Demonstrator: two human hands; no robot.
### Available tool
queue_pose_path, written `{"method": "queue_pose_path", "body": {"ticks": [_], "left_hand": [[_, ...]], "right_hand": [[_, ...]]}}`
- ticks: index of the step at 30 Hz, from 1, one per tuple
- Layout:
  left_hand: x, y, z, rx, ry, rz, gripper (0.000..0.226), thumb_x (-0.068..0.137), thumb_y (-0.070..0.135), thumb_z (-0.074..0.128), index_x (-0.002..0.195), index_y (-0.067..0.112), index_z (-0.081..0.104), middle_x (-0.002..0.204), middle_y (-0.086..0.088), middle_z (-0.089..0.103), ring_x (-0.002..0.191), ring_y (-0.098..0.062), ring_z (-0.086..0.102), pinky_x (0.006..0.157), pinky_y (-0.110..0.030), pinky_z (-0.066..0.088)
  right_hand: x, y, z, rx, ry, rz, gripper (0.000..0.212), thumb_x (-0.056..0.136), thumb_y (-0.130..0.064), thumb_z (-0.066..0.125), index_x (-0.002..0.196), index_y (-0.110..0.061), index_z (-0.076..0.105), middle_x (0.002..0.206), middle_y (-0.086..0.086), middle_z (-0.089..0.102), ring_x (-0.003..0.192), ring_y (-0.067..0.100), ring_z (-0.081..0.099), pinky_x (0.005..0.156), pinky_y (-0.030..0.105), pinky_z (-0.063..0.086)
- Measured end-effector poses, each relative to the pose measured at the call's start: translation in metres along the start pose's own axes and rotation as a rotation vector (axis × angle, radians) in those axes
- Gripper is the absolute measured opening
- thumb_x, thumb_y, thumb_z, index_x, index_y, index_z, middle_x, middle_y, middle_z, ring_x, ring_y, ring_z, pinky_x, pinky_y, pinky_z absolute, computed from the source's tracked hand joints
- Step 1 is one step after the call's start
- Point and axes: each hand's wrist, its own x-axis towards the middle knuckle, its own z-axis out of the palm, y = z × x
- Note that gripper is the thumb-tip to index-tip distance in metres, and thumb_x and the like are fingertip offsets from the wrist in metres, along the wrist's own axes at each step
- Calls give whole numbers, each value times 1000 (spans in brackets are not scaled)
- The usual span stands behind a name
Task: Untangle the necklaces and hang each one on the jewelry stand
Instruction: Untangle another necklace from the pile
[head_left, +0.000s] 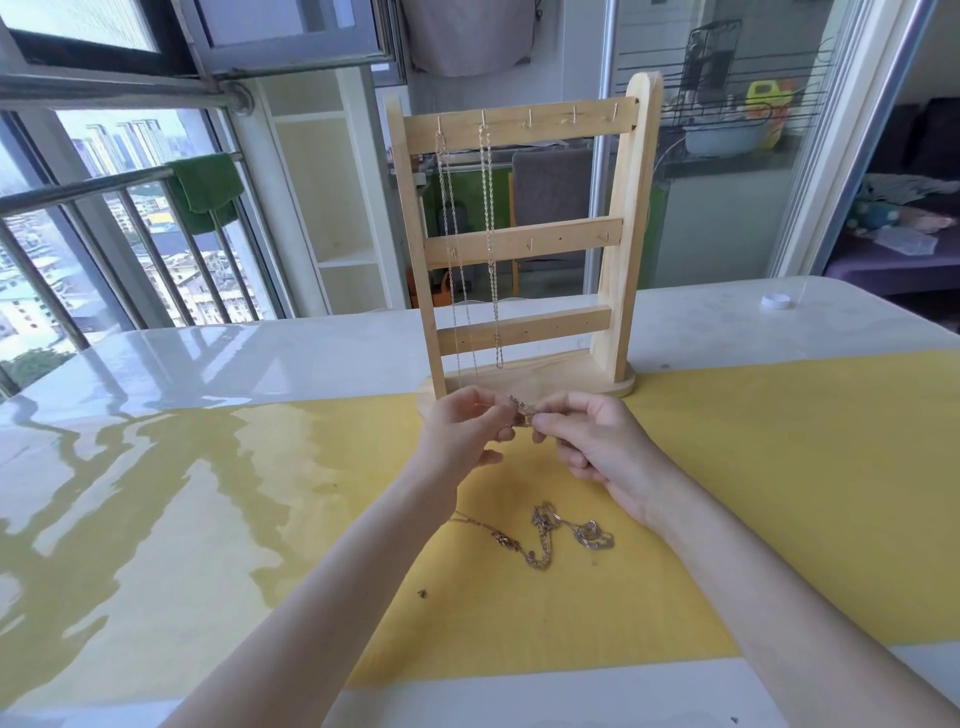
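A wooden jewelry stand (618, 291) stands upright at the far side of the yellow mat. Two thin chains hang from its top bar's left hooks: one necklace (451, 249) and a second necklace (489, 244). My left hand (462, 431) and my right hand (597, 447) meet just in front of the stand's base. Both pinch a small tangled bit of chain (521, 413) between their fingertips. Below my hands, a heap of tangled necklaces (545, 535) lies on the mat, with a ring-like pendant (592, 535) at its right end.
The yellow mat (779, 493) covers a glossy white table (208, 364). A small white cap (775, 300) lies at the table's far right. A balcony railing (78, 192) and windows are on the left, a glass door behind the stand.
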Motion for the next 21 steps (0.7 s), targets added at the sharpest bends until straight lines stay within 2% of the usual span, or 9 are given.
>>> {"method": "queue_pose_path", "body": {"ticks": [3,6,8,11,13,16,18,21], "left_hand": [[2,-3,3,172,48,144,12,90,11,62,78,14,61,71,5,63,66,-3,57,53,-14,47],[1,-5,4,167,10,120,10,88,9,64,79,11,61,69,5,63,66,-2,57,58,-14,50],[0,-6,3,38,-48,23,10,89,9,63,80,10,59,74,1,63,70,-5,61,63,-16,53],[-1,0,1,-313,-94,-117,11,92,5,56,81,6,58,79,-6,64,80,-16,67,79,-26,57],[1,6,0,-531,-102,-175,16,93,1,50,78,4,57,73,-7,64,79,-20,68,82,-31,57],[2,9,0,-611,-82,-201,16,92,3,47,78,6,54,62,-3,56,59,-12,60,71,-28,57],[2,8,0,-596,-35,-180,13,93,3,48,82,6,52,63,-3,51,48,-8,49,57,-22,53],[2,9,-4,-590,21,-82,14,94,3,48,82,9,50,67,-2,46,45,-7,40,42,-16,40]], "right_hand": [[1,1,1,3,48,-3,12,90,-3,56,81,-11,54,60,-5,51,38,6,27,33,15,16],[1,0,-1,60,46,-44,12,91,-3,54,82,-11,54,60,0,52,36,6,26,32,16,16],[1,1,-4,90,43,-63,9,91,-6,57,85,-12,56,56,-1,53,35,6,24,32,16,17],[1,3,-7,100,57,-43,6,92,-11,58,86,-12,57,47,-4,47,33,5,23,32,15,17],[2,6,-7,113,59,-21,6,93,-12,58,87,-11,58,47,-3,47,32,4,23,31,14,17],[2,6,-6,115,43,-31,4,91,-11,59,93,-8,61,61,2,56,34,4,22,31,15,18],[2,6,-6,133,32,-50,9,89,-8,60,98,-6,63,70,1,61,34,3,21,32,14,18],[2,7,-8,132,35,-55,10,88,-4,61,98,-6,64,78,4,63,36,4,22,33,15,19]]}}
